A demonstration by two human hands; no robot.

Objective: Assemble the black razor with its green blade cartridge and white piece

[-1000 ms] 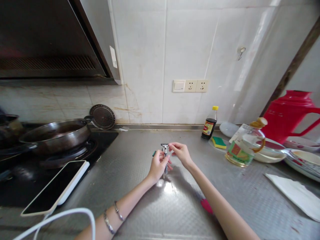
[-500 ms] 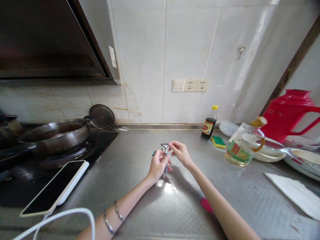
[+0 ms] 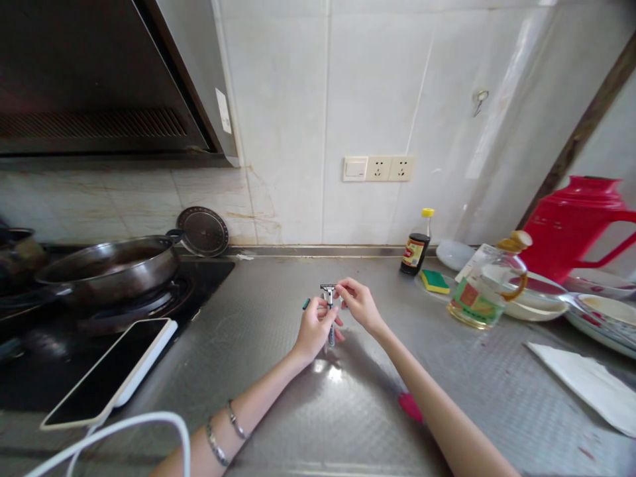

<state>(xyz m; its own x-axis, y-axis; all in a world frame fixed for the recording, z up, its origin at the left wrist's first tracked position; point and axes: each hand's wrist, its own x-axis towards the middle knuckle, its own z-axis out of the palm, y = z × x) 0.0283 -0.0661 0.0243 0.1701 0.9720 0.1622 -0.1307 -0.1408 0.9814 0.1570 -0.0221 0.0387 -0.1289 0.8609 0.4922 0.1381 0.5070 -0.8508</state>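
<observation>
A razor [image 3: 330, 297] with a silvery handle stands upright over the steel counter, its wide head at the top. My left hand [image 3: 314, 327] is closed around the handle, thumb in front. The handle's lower end shows beneath the fingers. At the right end of the razor's head, the fingertips of my right hand [image 3: 361, 303] are pinched together on its edge. A small dark green piece [image 3: 306, 303] pokes out by my left fingers; what it belongs to is hidden.
On the left, a phone [image 3: 106, 374] with a white cable overlaps the black stove [image 3: 213, 275], where a steel pan [image 3: 119, 268] sits. To the right stand a soy sauce bottle [image 3: 415, 252], a sponge [image 3: 435, 281], an oil jug [image 3: 479, 298], bowls and a red thermos [image 3: 571, 228]. A pink object [image 3: 410, 405] lies behind my right forearm.
The razor and both hands have barely shifted, with the razor a touch to the right. The grip looks the same in both frames.
</observation>
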